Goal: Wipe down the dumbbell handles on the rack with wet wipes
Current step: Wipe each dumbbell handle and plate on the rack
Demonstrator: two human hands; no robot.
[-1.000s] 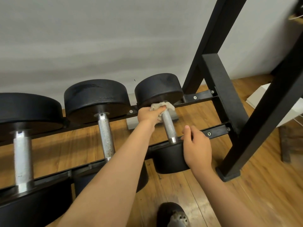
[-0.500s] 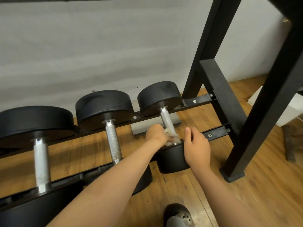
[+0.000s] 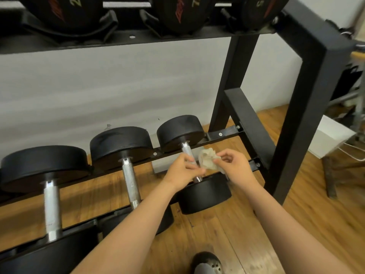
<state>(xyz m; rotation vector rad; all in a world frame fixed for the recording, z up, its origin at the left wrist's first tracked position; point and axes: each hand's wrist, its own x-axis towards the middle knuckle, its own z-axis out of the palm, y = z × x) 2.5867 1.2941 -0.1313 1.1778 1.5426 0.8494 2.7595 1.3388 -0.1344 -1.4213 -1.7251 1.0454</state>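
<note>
Three black dumbbells lie on the bottom rails of the black rack (image 3: 223,133). Their steel handles run front to back: left handle (image 3: 51,206), middle handle (image 3: 130,180), right handle (image 3: 187,152). A crumpled, soiled wet wipe (image 3: 207,160) is held just above the right handle's front end. My left hand (image 3: 182,171) pinches its lower left edge and my right hand (image 3: 234,165) pinches its right side. The hands hide the front half of the right handle.
An upper shelf (image 3: 118,39) with several black dumbbells hangs overhead. The rack's thick right upright (image 3: 300,123) and a diagonal brace (image 3: 250,123) stand close to my right hand. A white box (image 3: 329,137) sits on the wooden floor to the right. My shoe (image 3: 207,263) shows at bottom.
My left hand slid the wipe down the right handle, then lifted it off. My right hand left the dumbbell's front head and now grips the wipe too. The view tilted up.
</note>
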